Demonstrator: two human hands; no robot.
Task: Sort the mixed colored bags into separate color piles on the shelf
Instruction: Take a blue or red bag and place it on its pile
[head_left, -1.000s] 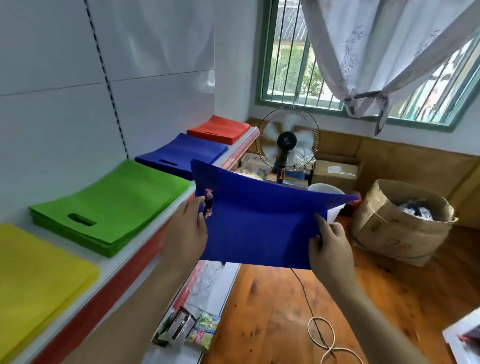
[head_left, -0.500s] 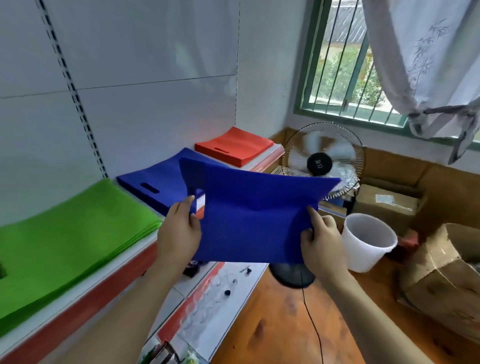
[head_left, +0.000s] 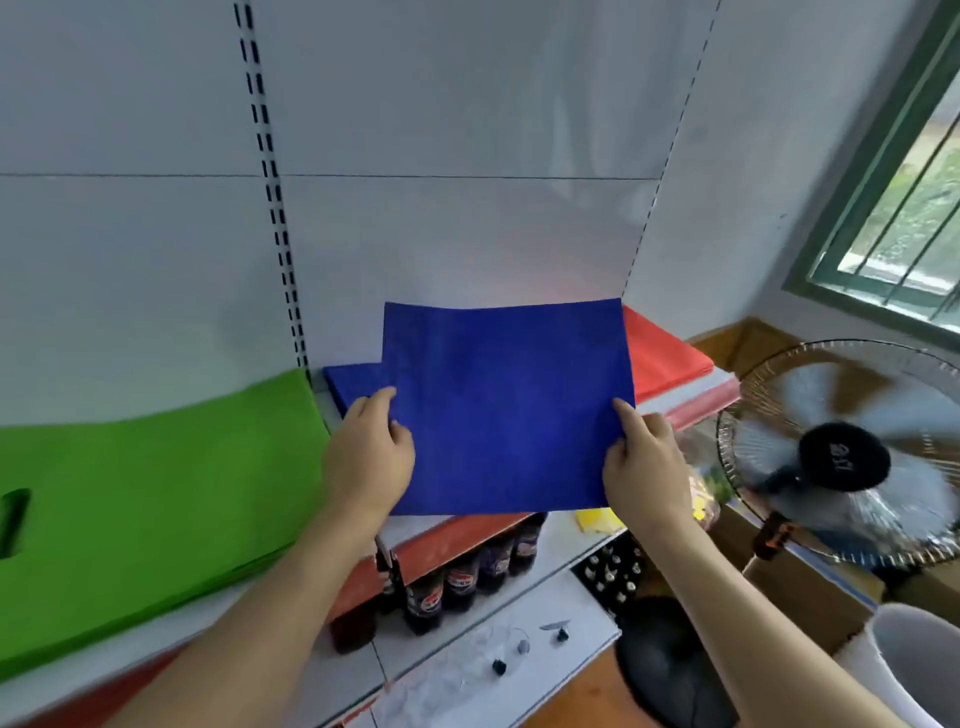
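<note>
Head view shows your left hand and right hand each pinching a side edge of the blue bag, held flat above the blue pile on the shelf, between the green pile and red pile.

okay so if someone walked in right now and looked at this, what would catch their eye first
Probably the blue bag in the middle, held up by its sides in the left hand and right hand over the blue pile on the shelf. After that, the bright green pile at left and the spinning fan at right.
</note>
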